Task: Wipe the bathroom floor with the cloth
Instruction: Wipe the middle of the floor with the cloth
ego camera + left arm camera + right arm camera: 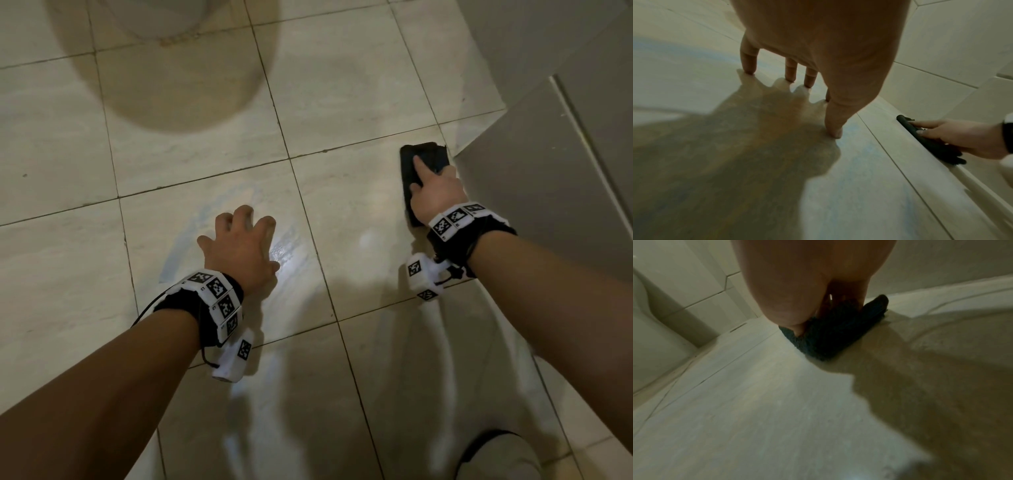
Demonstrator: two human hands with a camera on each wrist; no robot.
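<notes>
A dark cloth (430, 152) lies flat on the beige tiled floor (342, 85), close to a grey panel on the right. My right hand (423, 178) presses down on it with the index finger stretched forward and the thumb at the cloth's left edge. The right wrist view shows the right hand (807, 288) bearing on the fuzzy cloth (834, 340). My left hand (239, 240) holds nothing; its spread fingertips prop on a wet, shiny tile to the left. In the left wrist view the left hand (809, 81) stands on its fingertips, with the cloth (904, 121) under the right hand (962, 136) beyond.
A grey panel or door (531, 171) rises right beside the cloth. A white toilet base (164, 20) stands at the far left and casts a wide shadow. My knee (500, 455) is at the lower right. Open tiles lie between the hands.
</notes>
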